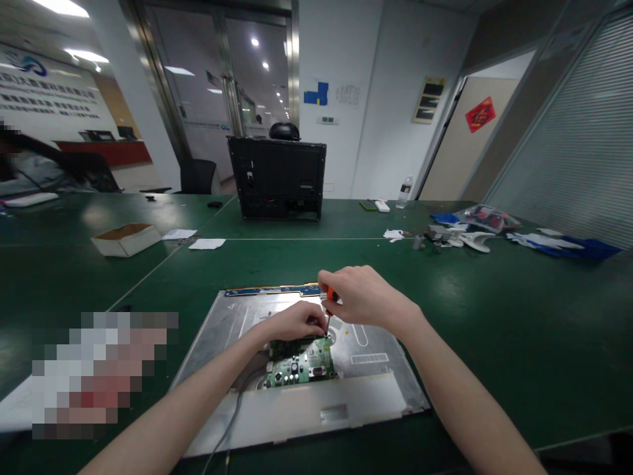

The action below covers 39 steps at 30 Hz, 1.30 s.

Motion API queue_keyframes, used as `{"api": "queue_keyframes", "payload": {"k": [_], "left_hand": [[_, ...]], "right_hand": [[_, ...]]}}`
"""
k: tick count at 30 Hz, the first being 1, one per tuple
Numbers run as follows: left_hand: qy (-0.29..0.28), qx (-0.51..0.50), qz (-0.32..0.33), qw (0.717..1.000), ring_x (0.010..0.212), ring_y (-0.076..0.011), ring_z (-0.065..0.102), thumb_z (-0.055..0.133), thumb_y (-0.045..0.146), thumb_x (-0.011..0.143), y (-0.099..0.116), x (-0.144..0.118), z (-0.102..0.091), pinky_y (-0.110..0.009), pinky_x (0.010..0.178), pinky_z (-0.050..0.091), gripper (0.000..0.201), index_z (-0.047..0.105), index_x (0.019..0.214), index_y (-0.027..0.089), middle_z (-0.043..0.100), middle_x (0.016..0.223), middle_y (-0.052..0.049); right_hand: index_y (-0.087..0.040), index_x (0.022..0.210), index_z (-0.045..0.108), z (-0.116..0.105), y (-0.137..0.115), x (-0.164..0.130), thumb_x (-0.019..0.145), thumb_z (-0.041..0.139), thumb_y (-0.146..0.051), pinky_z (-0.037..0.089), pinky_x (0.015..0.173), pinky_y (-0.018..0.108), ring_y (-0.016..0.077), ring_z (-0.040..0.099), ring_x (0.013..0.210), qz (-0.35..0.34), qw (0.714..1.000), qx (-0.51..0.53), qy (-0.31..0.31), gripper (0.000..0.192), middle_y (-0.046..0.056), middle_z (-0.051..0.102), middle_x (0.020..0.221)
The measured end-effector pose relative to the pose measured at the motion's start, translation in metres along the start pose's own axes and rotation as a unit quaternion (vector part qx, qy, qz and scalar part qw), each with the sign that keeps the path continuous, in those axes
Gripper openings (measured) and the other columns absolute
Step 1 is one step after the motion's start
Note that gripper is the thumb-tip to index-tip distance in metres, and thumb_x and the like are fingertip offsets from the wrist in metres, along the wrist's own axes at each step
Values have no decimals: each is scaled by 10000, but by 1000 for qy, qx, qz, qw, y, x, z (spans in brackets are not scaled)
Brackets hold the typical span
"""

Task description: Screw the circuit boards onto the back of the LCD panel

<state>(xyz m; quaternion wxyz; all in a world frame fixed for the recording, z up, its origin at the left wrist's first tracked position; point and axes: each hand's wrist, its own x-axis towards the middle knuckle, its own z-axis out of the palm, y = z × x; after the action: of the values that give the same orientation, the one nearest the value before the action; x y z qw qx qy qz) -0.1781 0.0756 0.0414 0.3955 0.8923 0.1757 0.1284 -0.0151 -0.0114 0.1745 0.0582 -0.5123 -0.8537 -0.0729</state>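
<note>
A silver display panel [386,336] lies flat on the green table, its back facing up. On it sits a green circuit board [301,364], with a grey cable [236,412] running off toward the table's near edge. My right hand [363,293] grips a screwdriver [331,295] with an orange and black handle, shaft pointing down to the board's upper right corner. Beside the tip, my left hand [295,321] is closed with its fingertips together; what they pinch, if anything, is hidden. A narrow blue circuit strip [271,290] runs along the panel's far edge.
Across the table stands a black monitor casing [279,177]. An open cardboard box [127,240] and papers [206,244] are at left. Metal parts, plastic bags [487,216] and a water bottle [404,192] lie or stand at far right. A blurred-out item [99,376] is at near left.
</note>
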Motion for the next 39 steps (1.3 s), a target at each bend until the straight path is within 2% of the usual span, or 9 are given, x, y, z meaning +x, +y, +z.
{"api": "queue_keyframes", "payload": {"k": [10,31,35,37,39], "left_hand": [[-12,-5,-13,1000,685,-124,554,618,145,747,6,0,-2,-193,637,391,73,680,786,144,648,721,7],[-8,4,-9,1000,751,-137,569,634,236,775,6,-1,-2,-211,673,413,106,676,831,156,652,796,-10],[-8,-21,-33,999,770,-141,582,613,257,786,14,-3,-15,-223,698,434,144,657,874,151,658,835,-22],[11,-2,-47,999,809,-147,587,603,243,781,18,-6,-30,-228,732,437,152,648,897,156,660,885,-28],[12,47,-91,995,805,-150,588,590,246,775,20,-12,-49,-226,714,433,183,640,929,161,660,896,-29]], "right_hand": [[-220,907,554,1,-1,1,803,532,-379,157,477,266,145,552,607,7,999,-39,11,191,19,651,734],[-231,882,546,-9,4,-3,818,547,-416,195,480,246,132,534,586,13,999,-28,25,196,-2,635,698],[-228,885,547,-12,6,-4,819,552,-406,199,487,246,129,527,587,19,999,-21,26,191,-4,628,693],[-227,885,547,-14,7,-5,818,553,-395,201,487,245,126,518,578,24,999,-16,26,181,-9,620,682],[-227,887,549,-16,9,-7,817,552,-391,206,489,244,127,511,579,31,999,-14,26,178,-10,614,682]]}}
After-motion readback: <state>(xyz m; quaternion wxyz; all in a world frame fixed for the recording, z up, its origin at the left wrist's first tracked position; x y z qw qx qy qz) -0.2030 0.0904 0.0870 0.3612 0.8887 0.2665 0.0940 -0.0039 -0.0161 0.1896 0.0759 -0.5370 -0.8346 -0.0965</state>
